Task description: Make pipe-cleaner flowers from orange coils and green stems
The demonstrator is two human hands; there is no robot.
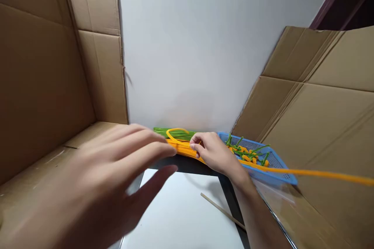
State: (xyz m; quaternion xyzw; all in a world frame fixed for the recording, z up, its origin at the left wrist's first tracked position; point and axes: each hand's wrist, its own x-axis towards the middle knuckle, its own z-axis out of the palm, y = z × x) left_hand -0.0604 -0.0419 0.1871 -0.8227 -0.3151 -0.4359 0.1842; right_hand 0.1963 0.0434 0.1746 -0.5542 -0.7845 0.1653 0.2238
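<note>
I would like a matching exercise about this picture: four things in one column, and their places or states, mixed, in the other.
1. basket
2. stick
3. left hand
4. right hand

A. lying partly on the white board
B. open and blurred, thumb apart from the fingers
C. nearest hand to the basket
D. blue, with orange-and-green pieces inside

Right pairs: 1-D, 2-A, 3-B, 4-C

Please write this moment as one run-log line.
Left hand: open, blurred | Right hand: pinching orange strand | Near: orange bundle, green bundle, blue basket | Below: brown stick on white board
</note>
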